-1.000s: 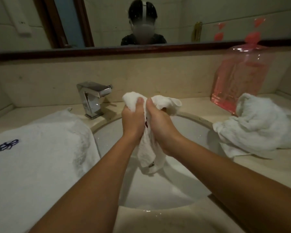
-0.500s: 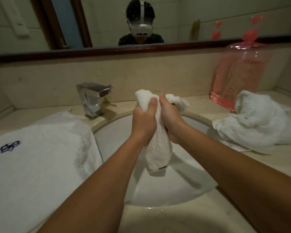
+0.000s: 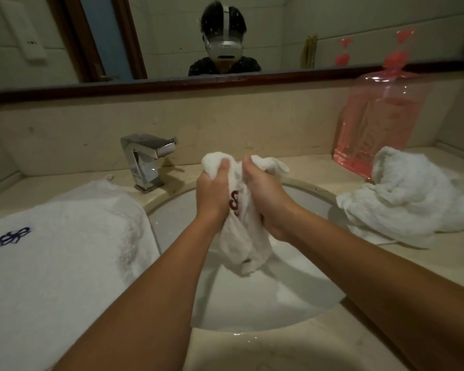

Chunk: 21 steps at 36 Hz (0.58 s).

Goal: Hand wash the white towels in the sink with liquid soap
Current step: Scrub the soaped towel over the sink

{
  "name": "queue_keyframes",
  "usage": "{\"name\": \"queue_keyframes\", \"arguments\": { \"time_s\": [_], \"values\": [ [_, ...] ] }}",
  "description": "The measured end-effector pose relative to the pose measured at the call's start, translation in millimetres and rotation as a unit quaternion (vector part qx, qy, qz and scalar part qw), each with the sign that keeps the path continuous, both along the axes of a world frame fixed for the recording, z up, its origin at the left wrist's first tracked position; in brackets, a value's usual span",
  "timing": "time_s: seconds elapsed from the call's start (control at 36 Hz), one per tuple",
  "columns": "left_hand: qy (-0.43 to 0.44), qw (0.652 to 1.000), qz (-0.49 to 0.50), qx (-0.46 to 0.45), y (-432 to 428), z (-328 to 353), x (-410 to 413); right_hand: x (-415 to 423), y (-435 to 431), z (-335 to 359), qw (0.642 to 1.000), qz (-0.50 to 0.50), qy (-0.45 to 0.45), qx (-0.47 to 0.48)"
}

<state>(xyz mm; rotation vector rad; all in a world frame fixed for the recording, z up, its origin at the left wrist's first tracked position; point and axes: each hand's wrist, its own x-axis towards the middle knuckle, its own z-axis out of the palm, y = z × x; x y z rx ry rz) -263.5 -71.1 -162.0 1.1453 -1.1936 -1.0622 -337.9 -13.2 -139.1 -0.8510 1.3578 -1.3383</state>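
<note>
my left hand and right hand work a small white towel above the sink. the fingers of both are curled tight into the cloth's bunched upper end, thumbs on top, and the rest hangs below the fingers toward the basin. half a second ago the two fists were pressed together, hiding the cloth between them. now they have drawn slightly apart and a dark red embroidered mark shows on the stretch between the fingers, much as it did a second ago. i read that as one more stroke of rubbing cloth against cloth, so the scrub on this towel is under way rather than finished. no suds are visible, and the faucet, beyond and left of the fingers, shows no stream. a pink bottle of liquid soap stands well to the right of the fingers and beyond them, against the wall. a crumpled white towel lies on the tabletop right of the fingers, just in front of the bottle. a folded towel with a blue mark lies to their left, its edge at the basin rim. whether either has been washed i cannot tell. by my judgement the one in hand will need rinsing and wringing.
</note>
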Motion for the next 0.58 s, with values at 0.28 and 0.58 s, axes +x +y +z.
{"name": "queue_keyframes", "arguments": {
  "time_s": [0.28, 0.58],
  "values": [
    [-0.089, 0.994, 0.051, 0.027, -2.6, -0.2, 25.3, -49.3, -11.1, -12.3, 0.995, -0.067, -0.033, 0.063],
    [0.003, 0.989, -0.033, 0.144, 3.0, -6.4, 2.2, -36.9, -18.6, -12.2, 0.997, -0.066, -0.008, 0.042]
  ]
}}
